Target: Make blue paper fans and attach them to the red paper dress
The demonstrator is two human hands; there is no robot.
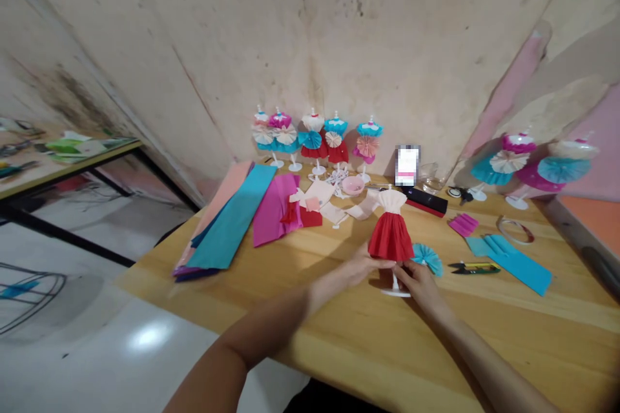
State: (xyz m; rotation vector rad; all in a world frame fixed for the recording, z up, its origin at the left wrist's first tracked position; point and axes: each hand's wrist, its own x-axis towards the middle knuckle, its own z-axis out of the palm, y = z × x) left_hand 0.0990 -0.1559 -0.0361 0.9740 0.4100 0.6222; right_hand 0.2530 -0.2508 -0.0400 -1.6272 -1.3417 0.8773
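A small white dress form (395,281) stands upright on its round base at the front of the table. It wears a white gathered paper top (391,201) and a pleated red paper skirt (390,239). From the left, my left hand (364,266) closes on the skirt's lower hem, its fingertips partly hidden under the paper. My right hand (420,282) pinches at the same hem on the right, close to the stand's stem. Just behind that hand lies a blue pleated paper fan (427,259).
Yellow-handled thread snips (475,268) and blue paper (523,264) lie to the right. Several dressed forms (314,142) line the wall, near a phone (407,166), pink bowl (353,185) and black-red box (426,201). Crepe paper sheets (237,219) lie left.
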